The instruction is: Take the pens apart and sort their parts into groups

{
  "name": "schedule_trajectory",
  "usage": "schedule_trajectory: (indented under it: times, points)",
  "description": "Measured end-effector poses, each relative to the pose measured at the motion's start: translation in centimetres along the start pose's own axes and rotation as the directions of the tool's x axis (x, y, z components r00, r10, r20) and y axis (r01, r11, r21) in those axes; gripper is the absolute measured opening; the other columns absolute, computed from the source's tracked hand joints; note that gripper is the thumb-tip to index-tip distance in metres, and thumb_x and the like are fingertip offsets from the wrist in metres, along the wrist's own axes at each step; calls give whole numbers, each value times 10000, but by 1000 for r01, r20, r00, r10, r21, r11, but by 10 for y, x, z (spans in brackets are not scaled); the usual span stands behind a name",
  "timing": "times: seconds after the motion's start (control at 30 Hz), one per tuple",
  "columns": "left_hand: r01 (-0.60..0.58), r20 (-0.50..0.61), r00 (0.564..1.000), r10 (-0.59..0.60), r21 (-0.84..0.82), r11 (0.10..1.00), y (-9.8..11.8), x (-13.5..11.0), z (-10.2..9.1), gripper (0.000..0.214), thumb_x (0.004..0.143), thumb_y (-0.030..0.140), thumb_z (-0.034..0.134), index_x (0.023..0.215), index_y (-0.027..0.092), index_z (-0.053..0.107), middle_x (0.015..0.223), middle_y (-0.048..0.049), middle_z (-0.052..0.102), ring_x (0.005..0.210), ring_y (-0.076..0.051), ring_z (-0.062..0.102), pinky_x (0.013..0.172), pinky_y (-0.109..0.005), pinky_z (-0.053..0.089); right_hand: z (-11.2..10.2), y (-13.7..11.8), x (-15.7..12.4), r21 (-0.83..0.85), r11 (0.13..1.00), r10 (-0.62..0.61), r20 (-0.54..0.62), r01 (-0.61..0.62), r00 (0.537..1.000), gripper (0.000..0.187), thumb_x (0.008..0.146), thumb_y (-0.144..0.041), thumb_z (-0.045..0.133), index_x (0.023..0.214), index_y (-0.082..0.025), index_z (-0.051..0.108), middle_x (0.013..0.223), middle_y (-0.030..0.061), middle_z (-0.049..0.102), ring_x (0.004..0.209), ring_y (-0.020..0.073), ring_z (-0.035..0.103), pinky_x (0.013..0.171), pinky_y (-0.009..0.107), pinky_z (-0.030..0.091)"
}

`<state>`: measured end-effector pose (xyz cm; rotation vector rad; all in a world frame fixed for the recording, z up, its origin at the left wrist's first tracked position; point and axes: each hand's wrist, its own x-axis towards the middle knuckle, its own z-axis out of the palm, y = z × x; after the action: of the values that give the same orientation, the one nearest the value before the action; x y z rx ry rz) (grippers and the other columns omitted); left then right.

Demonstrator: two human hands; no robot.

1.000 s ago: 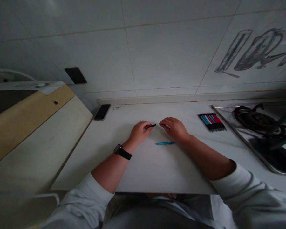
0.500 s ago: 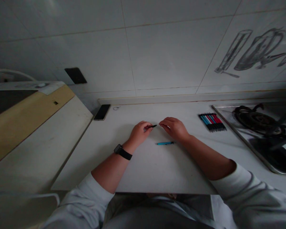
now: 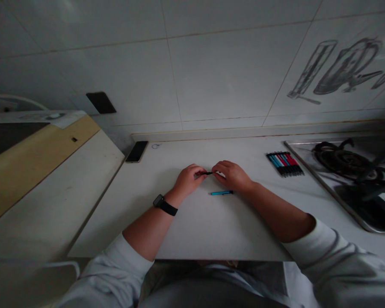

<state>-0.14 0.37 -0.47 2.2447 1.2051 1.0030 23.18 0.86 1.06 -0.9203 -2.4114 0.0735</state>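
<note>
Above the white counter, my left hand (image 3: 188, 179) pinches a slim black pen part (image 3: 208, 173) that points right. My right hand (image 3: 232, 175) is closed in a pinch at that part's right end. Anything small between its fingertips is too tiny or hidden to make out. Just below the right hand lies a blue pen barrel (image 3: 220, 193) with a dark clip end, flat on the counter and touched by neither hand.
Several pens in blue, white, red and black (image 3: 285, 164) lie in a row to the right, beside a gas stove (image 3: 346, 162) with a metal edge. A phone (image 3: 137, 152) and a small ring-shaped item (image 3: 155, 146) rest at the back left. The white counter (image 3: 211, 231) ends near my body.
The gap between my hands has closed: my right fingertips have moved slightly left and now meet the black pen part's end. The blue barrel has stayed in place.
</note>
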Motion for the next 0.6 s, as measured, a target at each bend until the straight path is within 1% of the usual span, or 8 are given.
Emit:
schedule_trajectory:
  times: [0.13,0.27,0.4,0.6]
  points:
    - [-4,4,1000,4,-7,1000,0,0,-1,60,892,188,708,939,207,741,926,-35,706,881,-171,658,838,-313,529,-1,-2,0,-5,1000,-28,-1,28,1000,164,979,-234,555,1086,-190,670,1022,111,700,942,235,624,849,349,492]
    - [-12,12,1000,12,1,1000,-1,0,0,59,893,206,715,944,206,745,925,-33,707,884,-173,658,851,-319,528,-1,-3,0,-54,998,-37,33,39,999,178,997,-207,518,1037,-198,691,989,104,700,915,224,615,840,338,478]
    - [-1,22,1000,1,11,1000,-3,0,2,63,901,204,704,950,204,745,926,-34,707,885,-172,656,848,-318,531,0,-3,1,-79,996,-42,32,44,999,174,991,-201,528,1043,-194,694,985,98,702,903,219,610,834,330,471]
    - [7,15,1000,-7,3,1000,0,1,0,58,910,213,696,947,201,738,930,-37,711,881,-174,655,839,-319,530,-4,0,0,-81,997,-6,29,8,1000,204,980,-170,515,1069,-188,698,998,107,717,903,226,624,835,342,482]
